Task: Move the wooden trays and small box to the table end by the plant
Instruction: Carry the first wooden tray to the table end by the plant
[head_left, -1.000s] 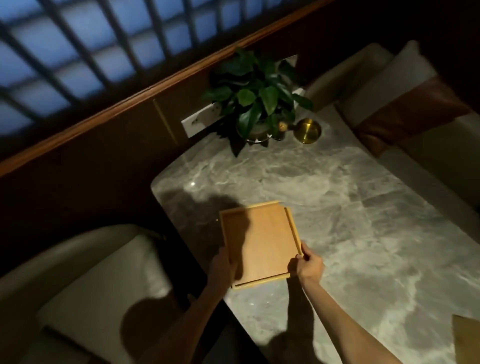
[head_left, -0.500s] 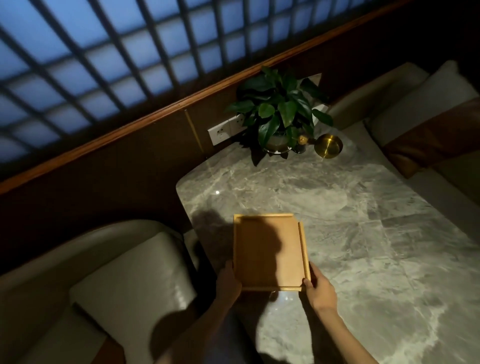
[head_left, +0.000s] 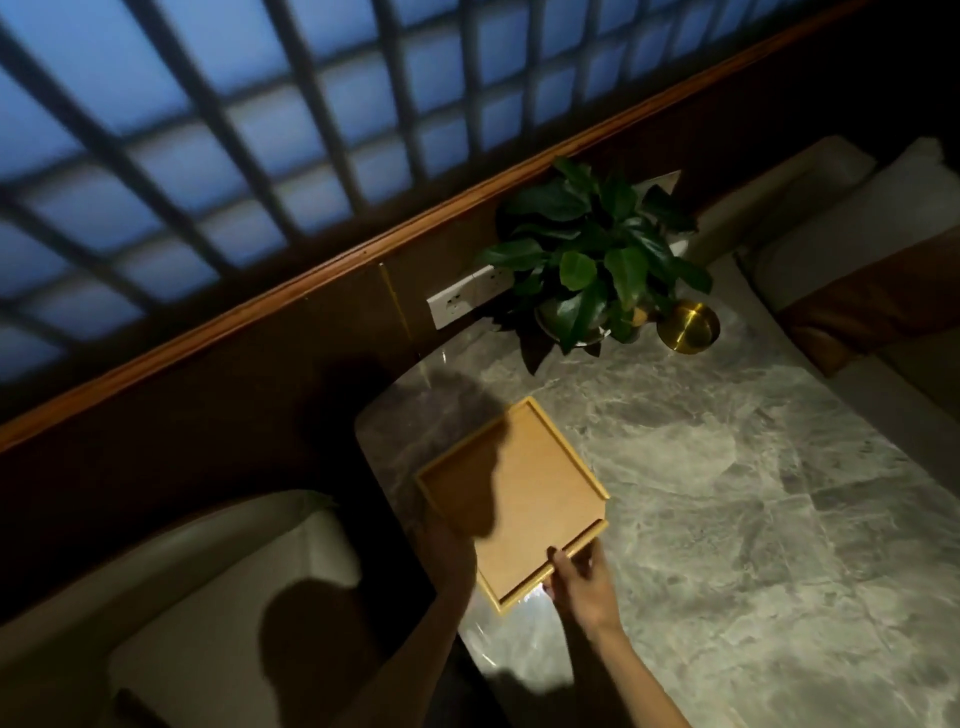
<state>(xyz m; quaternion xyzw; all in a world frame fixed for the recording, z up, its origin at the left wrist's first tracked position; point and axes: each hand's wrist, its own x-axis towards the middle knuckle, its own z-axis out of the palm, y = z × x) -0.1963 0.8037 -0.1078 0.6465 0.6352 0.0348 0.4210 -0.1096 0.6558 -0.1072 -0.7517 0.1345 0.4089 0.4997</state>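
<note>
We held a wooden tray (head_left: 524, 499) in both hands over the near left corner of the marble tabletop (head_left: 753, 519). Our left hand (head_left: 451, 551) gripped the tray's left edge; it lay in deep shadow, so we could tell only that it closed on the rim, not how the fingers sat. Our right hand (head_left: 582, 579) clamped the near short edge, thumb over the rim and fingers beneath. The tray was empty, turned at an angle to the tabletop's edges, with its far corner pointing toward the potted plant (head_left: 597, 260). Whether it rested on the marble or hung just above it could not be judged, though the near corner appeared slightly raised. The plant stood at the far end of the tabletop, against the wall, well apart from the tray. A brass dish (head_left: 688, 326) sat just beside the plant on its right, and a white wall socket (head_left: 462, 301) showed to its left. Pale upholstered seats (head_left: 171, 597) flanked the tabletop on both sides.
</note>
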